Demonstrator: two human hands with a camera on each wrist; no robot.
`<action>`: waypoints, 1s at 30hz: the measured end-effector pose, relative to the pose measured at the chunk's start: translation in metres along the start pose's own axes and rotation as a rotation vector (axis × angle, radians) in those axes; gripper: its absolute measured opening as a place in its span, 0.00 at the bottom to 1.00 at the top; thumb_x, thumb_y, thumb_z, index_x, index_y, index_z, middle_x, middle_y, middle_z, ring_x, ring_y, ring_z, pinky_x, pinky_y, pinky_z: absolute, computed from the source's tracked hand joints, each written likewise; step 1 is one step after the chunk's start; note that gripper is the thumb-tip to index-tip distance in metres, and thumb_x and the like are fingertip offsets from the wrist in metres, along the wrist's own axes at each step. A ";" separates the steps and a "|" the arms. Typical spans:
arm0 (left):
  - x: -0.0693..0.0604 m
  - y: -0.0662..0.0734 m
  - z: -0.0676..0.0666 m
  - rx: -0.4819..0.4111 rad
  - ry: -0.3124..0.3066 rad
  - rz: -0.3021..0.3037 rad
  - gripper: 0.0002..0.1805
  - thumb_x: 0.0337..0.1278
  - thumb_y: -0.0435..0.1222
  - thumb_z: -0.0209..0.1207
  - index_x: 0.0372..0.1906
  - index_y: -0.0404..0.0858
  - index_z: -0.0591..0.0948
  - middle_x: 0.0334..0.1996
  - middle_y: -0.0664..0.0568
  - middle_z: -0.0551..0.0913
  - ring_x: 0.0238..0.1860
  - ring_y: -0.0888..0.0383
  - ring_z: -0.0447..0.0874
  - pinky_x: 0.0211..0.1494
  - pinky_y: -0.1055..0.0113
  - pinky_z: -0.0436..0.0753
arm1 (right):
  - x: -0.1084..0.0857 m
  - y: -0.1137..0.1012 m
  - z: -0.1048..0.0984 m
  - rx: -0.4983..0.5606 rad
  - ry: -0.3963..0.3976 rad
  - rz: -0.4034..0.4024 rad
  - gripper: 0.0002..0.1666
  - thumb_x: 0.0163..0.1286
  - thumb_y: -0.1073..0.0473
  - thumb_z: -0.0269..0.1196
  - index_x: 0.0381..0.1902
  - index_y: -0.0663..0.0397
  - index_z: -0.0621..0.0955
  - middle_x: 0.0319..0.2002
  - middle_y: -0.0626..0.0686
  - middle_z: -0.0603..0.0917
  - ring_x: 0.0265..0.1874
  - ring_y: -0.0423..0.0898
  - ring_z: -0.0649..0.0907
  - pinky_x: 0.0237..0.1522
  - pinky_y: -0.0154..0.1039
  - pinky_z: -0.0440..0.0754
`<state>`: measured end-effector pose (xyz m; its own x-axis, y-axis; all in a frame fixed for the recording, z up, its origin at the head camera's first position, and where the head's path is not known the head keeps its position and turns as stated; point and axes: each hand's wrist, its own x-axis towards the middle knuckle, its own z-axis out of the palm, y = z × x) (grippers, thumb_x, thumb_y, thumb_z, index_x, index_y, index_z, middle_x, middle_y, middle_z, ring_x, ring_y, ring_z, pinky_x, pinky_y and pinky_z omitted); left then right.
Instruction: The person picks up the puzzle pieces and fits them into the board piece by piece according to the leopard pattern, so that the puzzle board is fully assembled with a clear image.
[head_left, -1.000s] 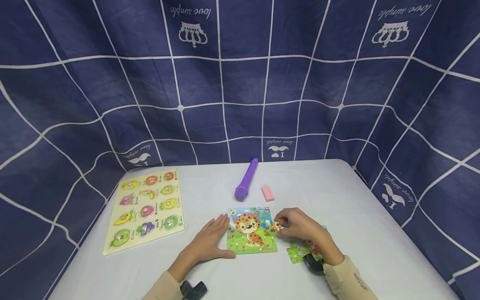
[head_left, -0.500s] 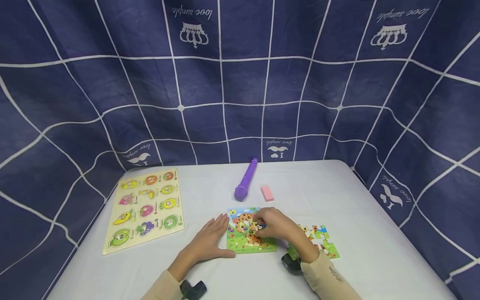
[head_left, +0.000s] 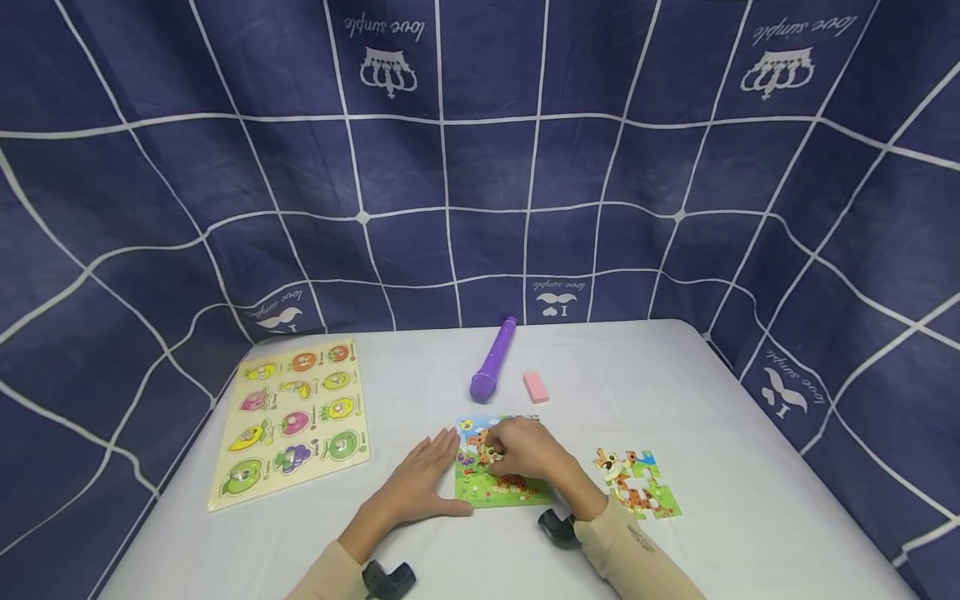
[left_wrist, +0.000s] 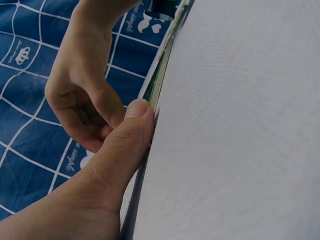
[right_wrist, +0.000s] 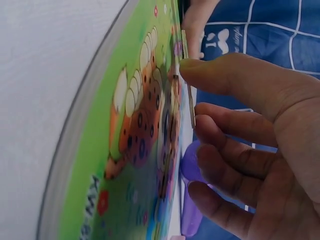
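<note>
The leopard picture board (head_left: 510, 493) lies flat on the white table. Over its middle, my right hand (head_left: 528, 450) pinches a thin puzzle piece (right_wrist: 188, 82) between thumb and fingertips, seen edge-on in the right wrist view just above the board's surface. My left hand (head_left: 416, 483) lies with fingers extended along the board's left side, its thumb (left_wrist: 130, 130) touching the near edge. Several joined puzzle pieces (head_left: 651, 492) lie to the right of the board, beyond my right wrist. Part of the leopard picture is hidden under my right hand.
A wooden fruit puzzle board (head_left: 292, 417) lies at the left. Behind the leopard board are a purple toy microphone (head_left: 493, 362) and a pink block (head_left: 536, 387). A blue curtain with white lines (head_left: 480, 167) hangs behind the white table (head_left: 637, 367).
My right hand has moved left from the board's right edge to over its middle with the piece, uncovering the loose pieces at the right. My left hand stays in place.
</note>
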<state>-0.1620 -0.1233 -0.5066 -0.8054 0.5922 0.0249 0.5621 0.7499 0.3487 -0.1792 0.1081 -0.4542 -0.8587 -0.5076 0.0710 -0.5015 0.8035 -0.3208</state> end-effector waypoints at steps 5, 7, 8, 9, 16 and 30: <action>0.000 0.000 0.002 0.002 -0.005 -0.007 0.65 0.40 0.75 0.57 0.76 0.36 0.54 0.78 0.45 0.52 0.79 0.49 0.48 0.80 0.51 0.52 | 0.004 -0.002 0.003 -0.007 -0.015 0.017 0.10 0.47 0.53 0.74 0.24 0.44 0.81 0.15 0.37 0.65 0.19 0.34 0.63 0.21 0.28 0.57; 0.000 0.000 0.002 0.005 -0.006 -0.008 0.65 0.40 0.75 0.57 0.76 0.36 0.54 0.78 0.46 0.52 0.79 0.50 0.48 0.80 0.51 0.52 | 0.005 -0.003 0.004 -0.001 -0.021 0.022 0.10 0.48 0.53 0.74 0.26 0.45 0.83 0.15 0.38 0.67 0.19 0.34 0.64 0.20 0.28 0.58; 0.000 0.000 0.002 0.007 -0.006 -0.008 0.65 0.40 0.75 0.56 0.76 0.36 0.54 0.78 0.46 0.52 0.79 0.50 0.48 0.80 0.51 0.52 | 0.005 -0.004 0.004 0.000 -0.025 0.025 0.10 0.48 0.53 0.74 0.27 0.45 0.84 0.15 0.38 0.68 0.19 0.34 0.65 0.20 0.28 0.59; 0.000 0.001 0.002 0.007 -0.008 -0.009 0.65 0.40 0.76 0.56 0.76 0.36 0.54 0.78 0.46 0.52 0.79 0.50 0.48 0.80 0.51 0.52 | 0.006 -0.004 0.004 0.000 -0.029 0.029 0.10 0.48 0.53 0.74 0.28 0.45 0.84 0.16 0.38 0.69 0.19 0.34 0.65 0.20 0.28 0.59; 0.000 0.002 0.001 -0.005 -0.008 -0.013 0.66 0.39 0.75 0.57 0.76 0.36 0.53 0.78 0.46 0.51 0.79 0.50 0.47 0.81 0.51 0.51 | 0.009 -0.007 0.003 -0.004 -0.046 0.038 0.11 0.48 0.53 0.75 0.31 0.46 0.86 0.17 0.38 0.71 0.19 0.35 0.67 0.21 0.28 0.62; 0.000 0.002 -0.002 -0.002 -0.018 -0.022 0.66 0.39 0.75 0.57 0.77 0.37 0.53 0.78 0.46 0.51 0.79 0.50 0.47 0.81 0.52 0.51 | 0.012 -0.006 0.004 0.018 -0.070 0.050 0.16 0.48 0.54 0.75 0.37 0.48 0.88 0.21 0.39 0.78 0.23 0.35 0.71 0.26 0.28 0.69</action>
<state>-0.1608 -0.1225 -0.5045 -0.8142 0.5806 0.0005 0.5439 0.7624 0.3506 -0.1861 0.0960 -0.4555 -0.8729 -0.4878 -0.0119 -0.4553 0.8231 -0.3395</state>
